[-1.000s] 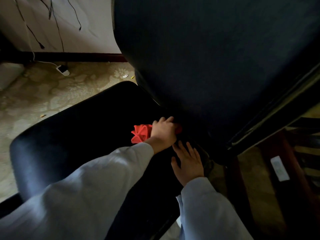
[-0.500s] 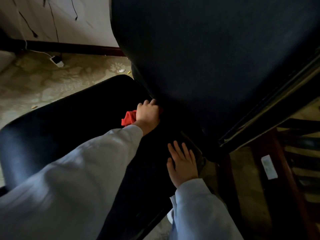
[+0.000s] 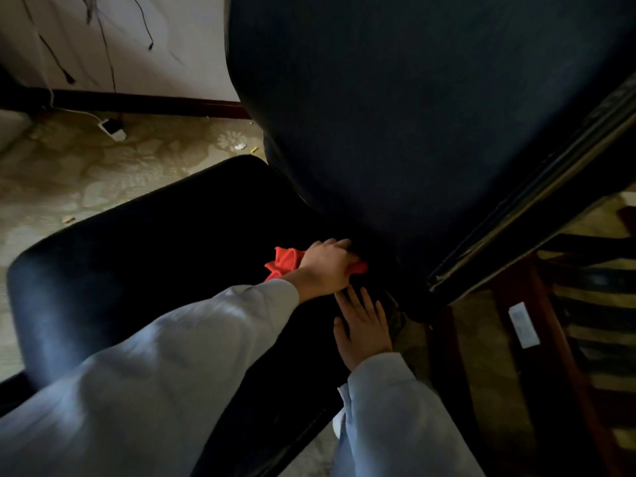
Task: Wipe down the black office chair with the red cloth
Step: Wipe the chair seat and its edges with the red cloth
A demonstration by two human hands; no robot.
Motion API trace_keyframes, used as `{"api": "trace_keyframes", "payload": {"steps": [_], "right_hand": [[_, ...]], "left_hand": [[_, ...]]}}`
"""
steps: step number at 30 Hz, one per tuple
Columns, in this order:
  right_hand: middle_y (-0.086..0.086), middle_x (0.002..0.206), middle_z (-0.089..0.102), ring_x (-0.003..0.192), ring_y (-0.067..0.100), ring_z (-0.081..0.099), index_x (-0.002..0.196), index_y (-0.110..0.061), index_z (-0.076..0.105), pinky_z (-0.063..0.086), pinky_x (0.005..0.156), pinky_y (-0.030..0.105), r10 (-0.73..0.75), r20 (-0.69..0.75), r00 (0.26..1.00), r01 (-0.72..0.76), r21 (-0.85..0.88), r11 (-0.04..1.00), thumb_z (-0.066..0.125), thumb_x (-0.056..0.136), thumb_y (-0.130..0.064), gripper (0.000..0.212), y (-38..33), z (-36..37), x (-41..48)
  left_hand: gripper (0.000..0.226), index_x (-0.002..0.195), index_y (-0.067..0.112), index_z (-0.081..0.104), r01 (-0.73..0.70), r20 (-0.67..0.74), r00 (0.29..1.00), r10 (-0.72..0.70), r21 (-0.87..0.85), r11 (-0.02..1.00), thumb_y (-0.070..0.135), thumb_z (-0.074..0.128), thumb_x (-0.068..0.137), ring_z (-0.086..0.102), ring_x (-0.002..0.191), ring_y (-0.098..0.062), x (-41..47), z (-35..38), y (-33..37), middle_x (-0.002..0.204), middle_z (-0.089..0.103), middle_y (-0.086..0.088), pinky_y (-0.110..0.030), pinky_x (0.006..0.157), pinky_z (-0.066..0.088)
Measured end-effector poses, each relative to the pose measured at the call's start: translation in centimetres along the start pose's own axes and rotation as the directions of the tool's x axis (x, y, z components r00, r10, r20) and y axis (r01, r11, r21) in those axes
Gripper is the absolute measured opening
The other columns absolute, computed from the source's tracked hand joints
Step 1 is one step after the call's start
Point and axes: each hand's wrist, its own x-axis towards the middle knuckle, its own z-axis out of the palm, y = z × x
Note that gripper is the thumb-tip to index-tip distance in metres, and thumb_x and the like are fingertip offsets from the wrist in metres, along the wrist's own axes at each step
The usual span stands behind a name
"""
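Note:
The black office chair fills most of the view, its seat (image 3: 148, 256) low at the left and its tall backrest (image 3: 395, 115) rising at the upper right. My left hand (image 3: 327, 266) grips the bunched red cloth (image 3: 285, 263) and presses it on the seat right where it meets the backrest. My right hand (image 3: 364, 325) lies flat with straight fingers on the seat's rear right edge, just below the left hand. Both arms wear pale grey sleeves.
Patterned beige floor (image 3: 69, 173) lies to the left, with a white charger and cable (image 3: 113, 129) near the dark baseboard. A dark red wooden frame (image 3: 550, 339) with a white label stands at the right, close behind the chair.
My left hand has slid the red cloth along the seat-back crease, first away to the left, then back right toward my right hand. My right hand has stayed flat on the seat.

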Motion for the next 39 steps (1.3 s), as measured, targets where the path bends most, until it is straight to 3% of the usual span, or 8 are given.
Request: {"api": "trace_keyframes", "payload": {"steps": [5,9,15,18,20,23,28,39], "right_hand": [[0.001,0.141,0.048,0.128,0.024,0.048,0.133,-0.021,0.051,0.027,0.107,0.042,0.016,-0.101,0.995,-0.017,-0.013,1.0,0.022,0.077,-0.04,0.066,-0.1,0.0,-1.0],[-0.005,0.156,0.016,0.145,0.014,0.008,0.147,-0.027,0.025,-0.004,0.113,0.029,0.076,-0.028,0.997,-0.074,0.059,0.995,-0.004,0.064,-0.051,0.091,1.0,0.2,-1.9],[-0.01,0.157,0.008,0.145,0.01,0.001,0.148,-0.032,0.016,-0.003,0.114,0.027,0.039,-0.001,0.999,-0.039,0.048,0.998,-0.007,0.063,-0.053,0.09,1.8,0.0,-2.5],[-0.007,0.157,0.013,0.145,0.014,0.007,0.147,-0.029,0.022,0.0,0.113,0.027,0.024,-0.008,1.0,-0.023,0.068,0.997,-0.001,0.066,-0.052,0.087,2.0,0.2,-2.4],[0.001,0.15,0.034,0.139,0.024,0.03,0.141,-0.022,0.04,0.02,0.111,0.038,0.006,-0.064,0.998,-0.003,0.041,0.999,0.014,0.074,-0.046,0.076,1.9,0.3,-2.4],[0.009,0.123,0.063,0.111,0.033,0.061,0.121,-0.016,0.06,0.049,0.083,0.049,-0.033,-0.142,0.989,0.033,-0.004,0.999,0.038,0.076,-0.03,0.053,2.7,0.4,-3.0],[0.005,0.115,0.067,0.111,0.022,0.053,0.12,-0.024,0.046,0.054,0.075,0.047,-0.087,-0.214,0.973,0.076,-0.06,0.995,0.038,0.071,-0.031,0.05,3.0,0.7,-3.7],[0.006,0.112,0.069,0.099,0.028,0.067,0.105,-0.015,0.071,0.054,0.073,0.045,-0.065,-0.155,0.986,0.043,-0.141,0.989,0.038,0.069,-0.033,0.053,2.3,1.6,-4.4]], "left_hand": [[0.035,0.127,0.029,0.055,0.254,-0.249,0.927,-0.282,-0.139,0.957,0.036,0.045,0.094,0.05,0.111,-0.029,-2.0,-1.4,-2.7,0.12,0.053,-0.005,-0.037,0.09,0.041],[0.037,0.127,0.025,0.054,0.37,-0.247,0.893,-0.375,-0.068,0.926,0.032,0.047,0.092,0.043,0.115,-0.029,-2.0,-1.5,-4.4,0.123,0.047,-0.008,-0.039,0.091,0.037],[0.033,0.118,0.02,0.06,0.383,-0.254,0.893,-0.371,-0.007,0.924,0.027,0.045,0.089,0.046,0.11,-0.028,-0.3,0.1,-1.5,0.117,0.051,-0.005,-0.037,0.083,0.036],[0.034,0.118,0.024,0.061,0.311,-0.21,0.93,-0.303,0.005,0.951,0.031,0.046,0.088,0.047,0.109,-0.027,0.0,0.5,-0.5,0.118,0.052,-0.003,-0.035,0.082,0.036],[0.034,0.12,0.025,0.06,0.236,-0.168,0.959,-0.229,0.02,0.972,0.032,0.047,0.089,0.047,0.11,-0.026,-0.2,0.9,0.7,0.119,0.051,-0.002,-0.034,0.084,0.036],[0.032,0.118,0.024,0.062,0.144,-0.116,0.983,-0.14,0.027,0.989,0.032,0.046,0.091,0.046,0.111,-0.026,-0.4,1.0,2.8,0.12,0.05,-0.003,-0.034,0.086,0.035],[0.032,0.117,0.021,0.063,0.059,-0.055,0.997,-0.056,0.048,0.997,0.03,0.047,0.09,0.046,0.111,-0.025,-1.1,2.0,4.1,0.12,0.049,-0.004,-0.035,0.087,0.036],[0.047,0.135,0.036,0.046,-0.3,0.153,0.946,0.284,0.094,0.949,0.024,0.049,0.089,0.036,0.124,-0.02,-3.1,1.7,3.6,0.14,0.04,0.006,-0.031,0.105,0.028]]}}
